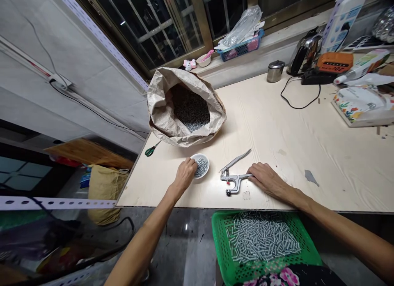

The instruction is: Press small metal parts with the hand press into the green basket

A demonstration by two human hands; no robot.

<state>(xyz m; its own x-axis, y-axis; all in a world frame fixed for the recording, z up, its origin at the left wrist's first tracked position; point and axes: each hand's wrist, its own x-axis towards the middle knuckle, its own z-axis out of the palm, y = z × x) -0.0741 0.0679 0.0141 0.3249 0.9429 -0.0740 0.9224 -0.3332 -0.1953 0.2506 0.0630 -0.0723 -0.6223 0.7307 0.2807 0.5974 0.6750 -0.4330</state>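
Observation:
My left hand [185, 171] is at the left rim of a small white bowl [208, 169]. Its fingers are bent together and dip into the small silvery metal pieces [202, 166] inside; what lies between the fingertips is hidden. My right hand [262, 177] rests on the tabletop, fingers closed round the end of one handle of grey metal snap pliers [236, 181]. The pliers lie with their other handle spread away, a spring at the joint, and a red tip and a black tip facing each other in the jaw.
Behind the bowl stands a large paper-lined sack [156, 101] of metal pieces, with green-handled scissors [150, 151] beside it. Below the table edge [191, 207], a green basket [219, 253] holds many silvery spring-like pieces. A kettle [308, 51], metal canister [275, 71] and tissue pack [360, 103] stand back right.

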